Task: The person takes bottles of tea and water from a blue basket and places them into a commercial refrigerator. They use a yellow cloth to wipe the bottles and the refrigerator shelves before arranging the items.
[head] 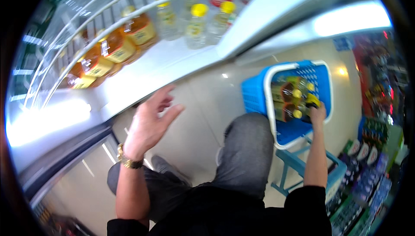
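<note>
My left hand [146,126] is empty, fingers apart, over the floor in front of the open cooler; a gold-coloured watch [130,161] circles its wrist. On the right, my right hand [317,116] reaches into a blue plastic shopping basket [254,90] with a white rim. Its fingers close around a yellow-and-black item [313,102], partly hidden by the hand. Beside that item lie bottles of brown drink [285,92] with yellow caps. In the cooler, amber drink bottles [118,46] stand at the left and clear bottles with yellow caps [196,30] nearer the middle.
A white wire shelf [142,10] crosses above the cooler bottles. The cooler's glass door [84,168] stands open at lower left. A teal plastic stool [334,171] is by the basket. Packaged goods [369,171] line the right side. My knee [248,138] is close to the basket.
</note>
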`<state>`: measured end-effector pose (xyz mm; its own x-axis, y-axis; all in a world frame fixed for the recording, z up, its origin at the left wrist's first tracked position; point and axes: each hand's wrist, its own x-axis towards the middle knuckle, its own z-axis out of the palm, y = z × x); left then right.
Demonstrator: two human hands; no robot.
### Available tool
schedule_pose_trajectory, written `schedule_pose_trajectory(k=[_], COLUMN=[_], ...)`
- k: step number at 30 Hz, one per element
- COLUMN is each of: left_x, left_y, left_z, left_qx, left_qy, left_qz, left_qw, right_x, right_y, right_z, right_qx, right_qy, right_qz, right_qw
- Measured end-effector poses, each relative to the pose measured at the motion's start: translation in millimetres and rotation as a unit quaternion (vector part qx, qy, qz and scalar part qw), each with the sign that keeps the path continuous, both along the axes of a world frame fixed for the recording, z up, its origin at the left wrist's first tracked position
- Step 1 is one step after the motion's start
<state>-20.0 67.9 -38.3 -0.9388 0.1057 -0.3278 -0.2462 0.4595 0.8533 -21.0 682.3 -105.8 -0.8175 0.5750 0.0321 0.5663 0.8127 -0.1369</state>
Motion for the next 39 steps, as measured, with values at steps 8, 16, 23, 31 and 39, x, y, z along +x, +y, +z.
schedule_pose_trajectory(k=[8,16,23,31,39], left_x=[-1,0,0,-3,-4], left_y=[-11,-16,-23,-31,-35], left_z=[6,1,4,5,-2], left_qx=[-0.085,-0.147,-0.174,-0.192,-0.198], left_qy=[0.022,0.071,0.087,0.085,0.108], left_qz=[-0.018,-0.033,-0.023,-0.015,-0.012], left_qw=[0.996,0.986,0.981,0.978,0.974], right_x=[-17,-53,-136,-197,-192], right_y=[-69,-262,-384,-436,-432], right_z=[64,125,114,72,57], right_qx=[-0.176,-0.185,-0.229,-0.011,-0.109], right_qy=[0.239,0.170,0.242,0.223,0.215], right_qz=[0.129,0.447,0.501,0.468,0.488], right_qw=[0.946,0.859,0.799,0.855,0.839])
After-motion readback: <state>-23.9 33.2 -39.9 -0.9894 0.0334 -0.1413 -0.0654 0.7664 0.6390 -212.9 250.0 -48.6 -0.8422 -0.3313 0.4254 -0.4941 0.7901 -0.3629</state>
